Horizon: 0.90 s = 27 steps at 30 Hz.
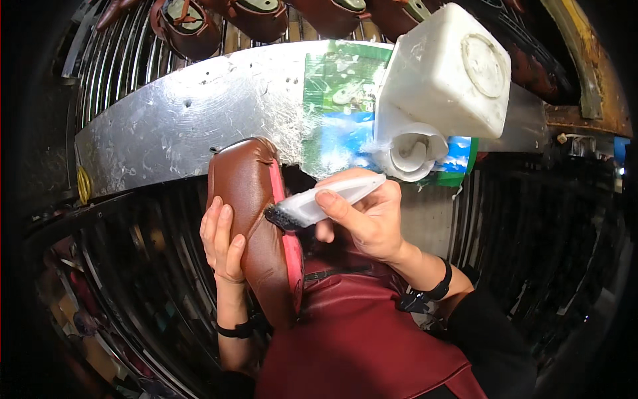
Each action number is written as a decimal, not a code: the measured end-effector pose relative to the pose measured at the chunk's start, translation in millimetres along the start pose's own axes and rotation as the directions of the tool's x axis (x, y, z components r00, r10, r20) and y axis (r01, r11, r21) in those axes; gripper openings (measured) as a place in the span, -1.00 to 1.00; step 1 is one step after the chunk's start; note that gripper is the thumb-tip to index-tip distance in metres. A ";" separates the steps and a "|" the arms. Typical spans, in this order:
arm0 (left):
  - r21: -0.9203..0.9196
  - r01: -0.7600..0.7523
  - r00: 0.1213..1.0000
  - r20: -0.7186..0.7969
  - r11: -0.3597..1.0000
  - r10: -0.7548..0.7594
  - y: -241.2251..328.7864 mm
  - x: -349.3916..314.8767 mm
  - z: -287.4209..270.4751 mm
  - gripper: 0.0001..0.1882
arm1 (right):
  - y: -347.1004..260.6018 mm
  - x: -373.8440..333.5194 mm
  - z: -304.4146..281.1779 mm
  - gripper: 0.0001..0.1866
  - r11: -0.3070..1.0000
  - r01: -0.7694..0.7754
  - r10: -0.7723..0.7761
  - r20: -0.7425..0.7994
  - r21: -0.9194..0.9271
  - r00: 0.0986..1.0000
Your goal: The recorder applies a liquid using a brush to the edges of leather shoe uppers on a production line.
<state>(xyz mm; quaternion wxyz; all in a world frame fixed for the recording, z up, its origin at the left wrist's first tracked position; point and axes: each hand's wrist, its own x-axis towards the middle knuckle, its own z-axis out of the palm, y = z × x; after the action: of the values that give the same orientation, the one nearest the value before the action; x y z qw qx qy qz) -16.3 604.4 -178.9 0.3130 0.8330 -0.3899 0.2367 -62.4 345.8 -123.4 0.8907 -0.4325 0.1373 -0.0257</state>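
My left hand [222, 243] is wrapped round the outer side of a brown leather shoe upper [247, 189], held upright in front of the apron. A pink-red band [292, 256] runs along the shoe's right-hand edge. In my right hand [375, 223] is a brush [332, 198] with a whitish, coated handle, pinched between thumb and fingers. Its dark bristles [282, 218] rest against the shoe, close to where the brown leather meets the pink band. Part of the shoe's underside is hidden from this view.
Beyond my hands lies a scuffed metal plate [199, 110]. On its right, a white plastic container [432, 80] with a round, whitish-coated mouth [413, 156] sits on a green and blue sheet [345, 83]. Several brown shoes [259, 20] stand on rollers [116, 80] at the back.
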 end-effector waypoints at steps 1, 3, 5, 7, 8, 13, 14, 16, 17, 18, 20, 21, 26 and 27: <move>0.004 0.001 1.000 -0.005 1.000 -0.001 -0.6 0.8 -1.8 -0.66 | 0.4 6.4 2.7 -0.84 0.997 0.022 -0.022 0.005 -0.076 1.000; 0.007 -0.024 0.999 0.035 1.000 0.023 -0.1 2.4 -4.0 -0.66 | 1.4 23.6 9.6 -0.84 0.981 0.084 -0.089 -0.015 -0.177 0.996; 0.007 -0.015 1.000 0.020 1.000 0.014 1.2 3.2 -4.4 -0.66 | -1.3 52.7 18.0 -0.83 0.949 0.123 -0.139 -0.033 -0.289 0.990; -0.003 -0.007 1.000 0.006 1.000 0.007 3.0 3.1 -4.4 -0.66 | 0.2 82.3 15.3 -0.80 0.933 0.132 -0.155 -0.044 -0.335 0.987; 0.002 0.002 1.000 0.013 1.000 -0.002 3.5 4.7 -5.9 -0.67 | 2.9 92.0 14.0 -0.78 0.934 0.147 -0.172 -0.052 -0.327 0.984; -0.015 -0.008 1.000 -0.029 1.000 0.007 2.7 7.7 -4.7 -0.70 | -10.8 49.8 16.9 -0.77 0.951 0.056 -0.069 -0.032 -0.304 0.997; -0.009 0.004 1.000 -0.028 1.000 -0.004 1.3 7.3 -2.9 -0.70 | -11.7 33.8 13.4 -0.78 0.957 0.010 -0.017 -0.022 -0.289 1.000; -0.001 -0.052 0.996 -0.076 0.999 0.052 -0.9 8.8 1.0 -0.70 | -10.6 4.3 4.2 -0.80 0.960 -0.025 0.039 0.045 -0.277 0.998; 0.014 -0.057 0.996 -0.073 0.998 0.058 -2.2 9.7 0.5 -0.71 | -12.8 -9.5 3.6 -0.81 0.962 -0.028 0.050 0.073 -0.271 0.996; 0.013 -0.056 0.996 -0.070 0.998 0.057 -2.6 9.8 1.2 -0.71 | -16.4 -22.8 5.4 -0.81 0.964 -0.032 0.060 0.101 -0.265 0.993; 0.013 -0.057 0.994 -0.093 0.998 0.058 -2.3 11.1 1.0 -0.72 | -32.2 -46.1 12.0 -0.87 0.920 0.014 0.057 0.169 -0.392 0.984; 0.020 -0.059 0.995 -0.083 0.998 0.060 -2.9 10.1 -1.0 -0.72 | -30.3 -44.4 10.3 -0.83 0.849 0.331 -0.160 0.395 -0.412 0.904; 0.035 -0.088 0.990 -0.112 0.995 0.092 -1.3 12.6 1.3 -0.71 | -45.4 -94.5 24.0 -0.72 0.719 0.574 -0.160 0.710 -0.393 0.686; 0.027 -0.081 0.991 -0.106 0.996 0.084 2.7 14.9 0.3 -0.70 | -52.7 -96.7 26.4 -0.71 0.719 0.564 -0.152 0.700 -0.407 0.698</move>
<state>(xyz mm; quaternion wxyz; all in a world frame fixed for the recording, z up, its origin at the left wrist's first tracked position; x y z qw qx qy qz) -9.7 595.3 -168.6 0.3140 0.8058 -0.4040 0.2982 -144.4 349.0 -45.5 0.6765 -0.6904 -0.2554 -0.0210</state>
